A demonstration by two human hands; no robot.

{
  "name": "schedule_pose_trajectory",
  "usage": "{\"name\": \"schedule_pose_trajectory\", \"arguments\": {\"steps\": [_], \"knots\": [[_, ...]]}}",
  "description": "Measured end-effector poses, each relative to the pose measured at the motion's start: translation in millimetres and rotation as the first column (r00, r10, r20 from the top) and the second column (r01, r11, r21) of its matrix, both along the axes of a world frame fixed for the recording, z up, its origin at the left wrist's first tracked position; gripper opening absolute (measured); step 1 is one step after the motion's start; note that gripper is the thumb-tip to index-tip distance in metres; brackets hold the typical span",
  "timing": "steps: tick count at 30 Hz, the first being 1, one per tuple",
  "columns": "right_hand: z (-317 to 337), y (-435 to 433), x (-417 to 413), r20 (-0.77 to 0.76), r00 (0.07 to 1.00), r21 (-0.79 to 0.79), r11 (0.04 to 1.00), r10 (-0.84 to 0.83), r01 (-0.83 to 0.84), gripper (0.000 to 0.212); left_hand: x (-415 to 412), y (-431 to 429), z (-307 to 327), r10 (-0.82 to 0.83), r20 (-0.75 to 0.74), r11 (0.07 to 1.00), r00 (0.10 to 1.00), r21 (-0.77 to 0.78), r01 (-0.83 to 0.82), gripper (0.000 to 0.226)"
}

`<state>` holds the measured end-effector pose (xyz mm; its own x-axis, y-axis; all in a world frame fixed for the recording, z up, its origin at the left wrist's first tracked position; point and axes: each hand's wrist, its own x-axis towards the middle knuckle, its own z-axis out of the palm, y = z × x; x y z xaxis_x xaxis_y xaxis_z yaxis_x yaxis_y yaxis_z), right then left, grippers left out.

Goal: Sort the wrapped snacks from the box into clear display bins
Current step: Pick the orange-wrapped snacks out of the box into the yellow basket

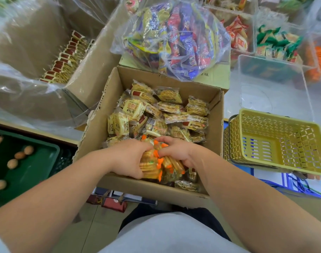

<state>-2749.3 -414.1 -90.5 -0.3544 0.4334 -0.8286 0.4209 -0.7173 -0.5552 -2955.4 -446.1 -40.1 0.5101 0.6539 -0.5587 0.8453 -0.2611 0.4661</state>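
An open cardboard box (94,136) in front of me holds several yellow wrapped biscuit packs (156,114). At its near edge both hands gather a bunch of orange-trimmed biscuit packs (152,168). My left hand (127,157) grips the bunch from the left, fingers curled round it. From the right, my right hand (176,152) holds the same bunch, fingertips meeting the left hand on top. An empty clear display bin (272,84) stands at the right behind the box.
A yellow lattice basket (272,143) lies tilted to the right of the box. A clear bag of mixed snacks (174,39) sits on a carton behind. A larger carton (63,59) with red-labelled packs stands at left. A green tray (26,172) holds walnuts. Filled clear bins (276,42) line the far right.
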Motion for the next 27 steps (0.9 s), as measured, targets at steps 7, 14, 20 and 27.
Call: {"name": "schedule_pose_trajectory", "arguments": {"steps": [7, 14, 20, 27], "knots": [[20, -8, 13, -0.288, 0.899, -0.132, 0.944, -0.328, 0.302, 0.044, -2, -8, 4, 0.262, 0.239, 0.960, 0.935, 0.037, -0.278, 0.067], [81, -9, 72, -0.551, 0.759, -0.029, 0.917, -0.347, 0.398, 0.058, 47, -1, 51, 0.256, 0.580, 0.937, 0.773, 0.048, -0.346, 0.062], [103, -20, 162, -0.563, 0.722, 0.135, 0.817, -0.402, 0.560, 0.054, 151, -1, 69, 0.174, 0.706, 0.937, 0.687, 0.096, -0.336, 0.051], [72, -21, 332, -0.162, 0.786, 0.421, 0.679, -0.596, 0.602, 0.058, 289, 22, 37, 0.319, 0.671, 0.869, 0.669, 0.075, -0.490, 0.055]]}}
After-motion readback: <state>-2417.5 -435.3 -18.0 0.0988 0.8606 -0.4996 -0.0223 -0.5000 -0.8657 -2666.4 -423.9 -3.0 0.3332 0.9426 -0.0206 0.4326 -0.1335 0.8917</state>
